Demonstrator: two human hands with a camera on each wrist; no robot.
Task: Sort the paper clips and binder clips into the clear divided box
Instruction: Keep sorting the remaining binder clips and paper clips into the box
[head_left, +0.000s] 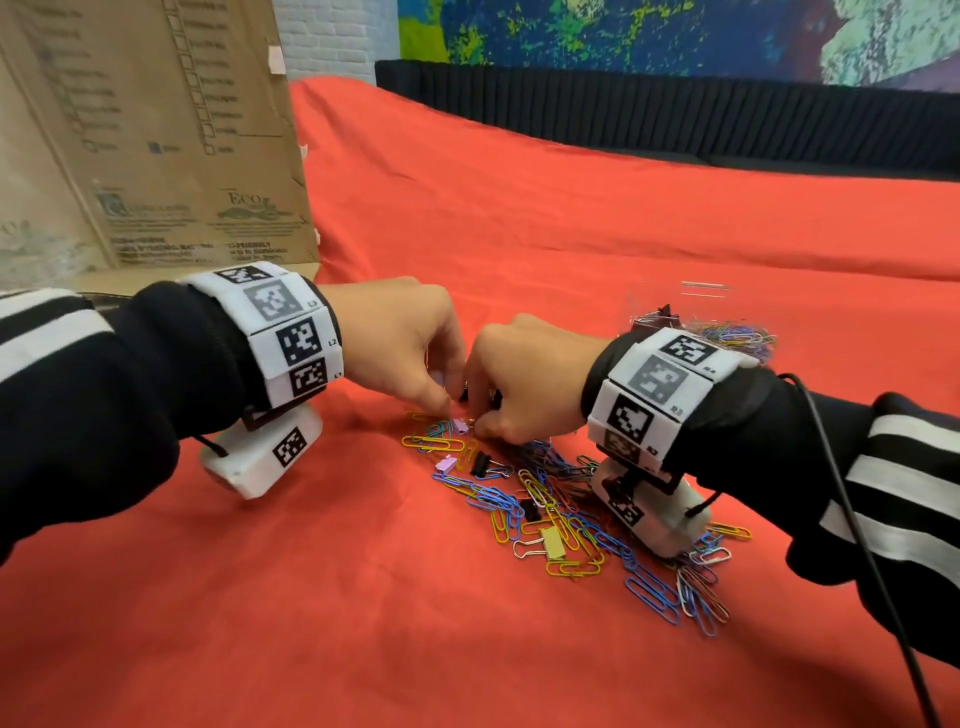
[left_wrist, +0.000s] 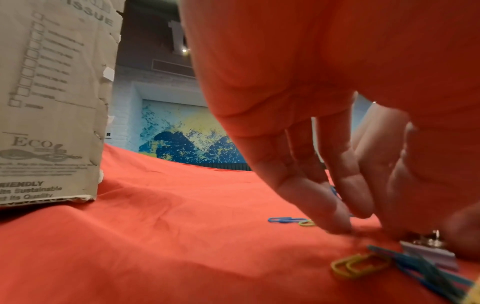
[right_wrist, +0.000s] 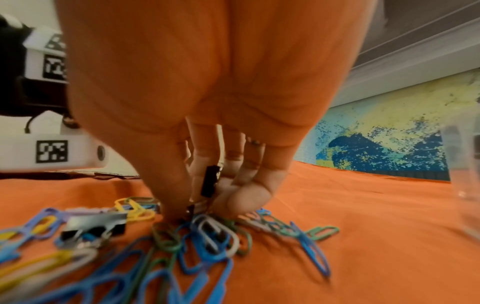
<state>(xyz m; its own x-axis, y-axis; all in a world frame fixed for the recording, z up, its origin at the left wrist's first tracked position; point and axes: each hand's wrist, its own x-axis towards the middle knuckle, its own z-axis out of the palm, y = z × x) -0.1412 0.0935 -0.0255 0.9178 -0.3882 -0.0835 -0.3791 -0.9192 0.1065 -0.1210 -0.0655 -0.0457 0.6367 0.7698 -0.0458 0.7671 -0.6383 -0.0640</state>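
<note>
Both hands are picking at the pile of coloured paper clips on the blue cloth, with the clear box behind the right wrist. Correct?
Not quite: the cloth is red, as the head view shows. The rest stands: left hand and right hand work at the coloured paper clips, with the clear plastic box behind the right wrist.

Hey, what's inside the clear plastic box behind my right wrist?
The clear plastic box holds a heap of mixed-colour paper clips on its right side and something dark at its left. The right wrist band covers its near part, so the dividers and remaining contents are hidden.
</note>
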